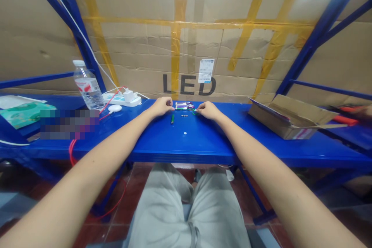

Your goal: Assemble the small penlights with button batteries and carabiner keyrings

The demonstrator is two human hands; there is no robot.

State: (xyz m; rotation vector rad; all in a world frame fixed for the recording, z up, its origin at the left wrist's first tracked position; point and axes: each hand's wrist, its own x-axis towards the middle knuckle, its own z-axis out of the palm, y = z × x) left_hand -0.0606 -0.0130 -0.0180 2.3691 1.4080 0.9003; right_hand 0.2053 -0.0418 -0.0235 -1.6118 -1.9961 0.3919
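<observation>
1. At a blue table (186, 148), two bare hands work toward the back edge; the left hand (162, 107) curls its fingers beside the left end of a row of shiny slim cylinders (184, 106); whether it grips anything, one cannot tell.
2. The right hand (207, 111) brings its fingertips to a small green piece (194, 112) at the row's right end; they look bunched at it, though a firm pinch cannot be confirmed.
3. The cylinders lie side by side between the hands; they look light, stiff and smooth, apt to roll or slip, and are best taken mid-barrel between thumb and forefinger.
4. Apart from the row, nearer the wearer, a green cylinder (172, 119) lies lengthwise; its bare middle offers the surest hold.
5. Three small round pieces (184, 116) sit just in front of the row, with a pale disc (185, 133) nearer the table's front edge; all seem light, hard and easily lost, best lifted by the rim.
6. To the right stands an open cardboard box (286, 119); to the left, a clear bottle (88, 87).
</observation>
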